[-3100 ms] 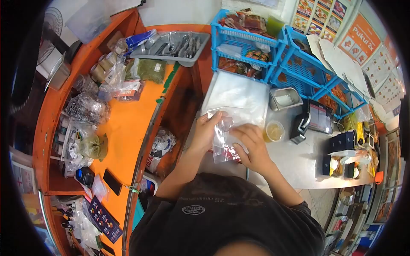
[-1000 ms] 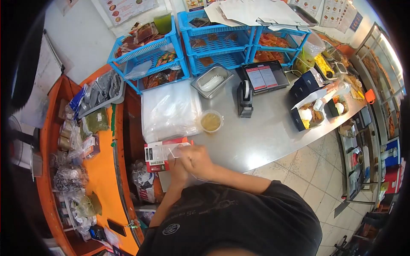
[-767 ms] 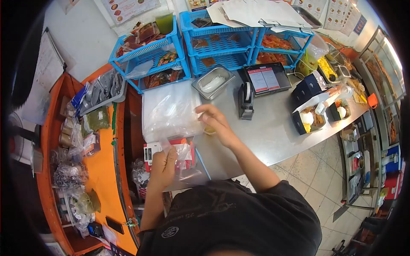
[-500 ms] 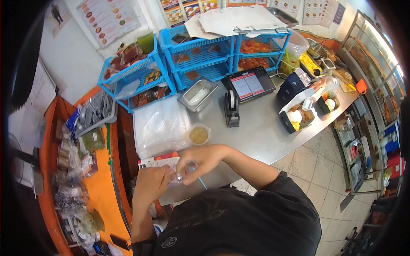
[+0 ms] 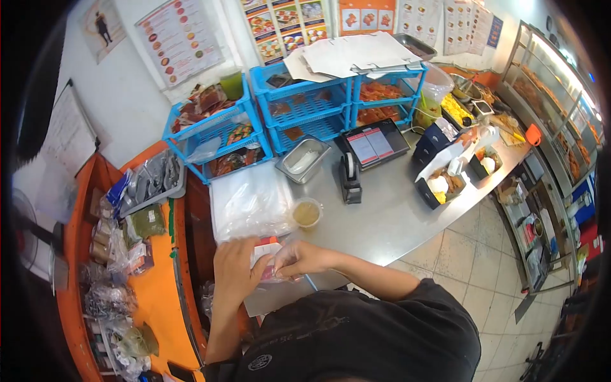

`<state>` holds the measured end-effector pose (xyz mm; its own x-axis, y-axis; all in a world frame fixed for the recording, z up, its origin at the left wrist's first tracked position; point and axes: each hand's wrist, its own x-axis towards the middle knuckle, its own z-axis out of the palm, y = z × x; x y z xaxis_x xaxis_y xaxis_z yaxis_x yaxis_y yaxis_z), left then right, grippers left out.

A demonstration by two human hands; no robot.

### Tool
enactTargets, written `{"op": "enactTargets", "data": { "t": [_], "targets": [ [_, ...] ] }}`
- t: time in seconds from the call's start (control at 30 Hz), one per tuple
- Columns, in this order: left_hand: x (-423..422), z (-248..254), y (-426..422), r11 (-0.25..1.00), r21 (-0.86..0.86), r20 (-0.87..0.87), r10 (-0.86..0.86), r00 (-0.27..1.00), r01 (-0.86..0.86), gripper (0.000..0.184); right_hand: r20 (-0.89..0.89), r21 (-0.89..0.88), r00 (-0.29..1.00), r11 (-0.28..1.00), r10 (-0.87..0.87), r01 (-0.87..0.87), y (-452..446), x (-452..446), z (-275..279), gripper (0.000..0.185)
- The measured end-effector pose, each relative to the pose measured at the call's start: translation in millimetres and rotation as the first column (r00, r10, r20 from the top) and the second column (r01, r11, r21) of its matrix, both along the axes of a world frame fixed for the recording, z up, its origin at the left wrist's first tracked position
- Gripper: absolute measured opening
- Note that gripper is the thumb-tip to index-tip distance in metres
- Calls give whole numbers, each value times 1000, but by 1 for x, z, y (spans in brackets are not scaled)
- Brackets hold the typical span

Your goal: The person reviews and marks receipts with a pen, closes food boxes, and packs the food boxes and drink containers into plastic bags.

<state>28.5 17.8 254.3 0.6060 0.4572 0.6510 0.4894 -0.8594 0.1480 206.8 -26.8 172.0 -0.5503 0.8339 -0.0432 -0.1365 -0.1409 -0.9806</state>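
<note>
My right hand (image 5: 303, 258) is closed, its fingertips pinching a small piece of clear plastic (image 5: 270, 274), perhaps a bag or cup cover; I cannot make out which. My left hand (image 5: 233, 272) is beside the plastic, thumb apart from the fingers, which stretch forward. Whether its thumb touches the plastic is hard to tell. Beneath and between the hands lies a red and white printed packet or card (image 5: 266, 247), mostly covered. A lidded round tub of yellowish sauce (image 5: 307, 213) stands just beyond my right hand. Flat clear plastic bags (image 5: 249, 202) lie beyond my left hand.
On the steel counter (image 5: 382, 223) are a metal pan (image 5: 303, 160), a tape dispenser (image 5: 350, 179), a tablet (image 5: 372, 145) and open food boxes (image 5: 440, 186). Blue stacked baskets (image 5: 305, 105) line the back. An orange shelf (image 5: 149, 280) holds packets at left.
My left hand has gone from a closed grip to stretched fingers with the thumb apart. My right hand has moved slightly right, still at the plastic. The view has tilted up a little.
</note>
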Motion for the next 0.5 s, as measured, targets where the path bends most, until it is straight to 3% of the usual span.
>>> {"op": "enactTargets", "data": {
  "t": [0.07, 0.1, 0.13, 0.17, 0.23, 0.3, 0.37, 0.43, 0.47, 0.5],
  "targets": [
    [-4, -4, -3, 995, -84, 183, 64, 981, -50, 32, -50, -86, 988, 987, -144, 139, -6, -7, -7, 11],
    [-14, -9, -12, 946, -322, 215, 109, 970, -35, 32, -54, -107, 975, 972, -217, 210, -6, -9, -11, 12],
    [-23, -15, -21, 844, -537, 239, 169, 956, -15, 33, -59, -126, 959, 955, -278, 269, -6, -12, -13, 14],
    [-28, -34, -24, 633, -773, 191, 175, 966, 38, 30, -127, -116, 951, 956, -284, 270, -8, -16, -12, 20],
    [-19, -37, -36, 610, -791, 84, 26, 996, 51, 23, -18, -176, 961, 947, -275, 268, -12, -27, -16, 19],
    [-23, -66, -41, 459, -864, 270, 76, 960, 207, 23, -186, -162, 928, 942, -322, 294, -12, -41, -42, 19],
    [-26, -72, -44, 404, -793, 512, 33, 859, 457, 25, -245, -264, 928, 940, -280, 214, -15, -41, -46, 19],
    [-40, -80, -38, 390, -810, 461, -38, 887, 438, 28, -245, -393, 890, 879, -384, 271, -19, -50, -29, 19],
    [-45, -82, -37, 371, -821, 434, -88, 897, 434, 29, -259, -386, 900, 892, -349, 235, -19, -51, -28, 19],
    [-50, -80, -39, 273, -834, 482, -62, 874, 480, 32, -275, -380, 905, 901, -326, 209, -19, -51, -29, 19]
  ]
}}
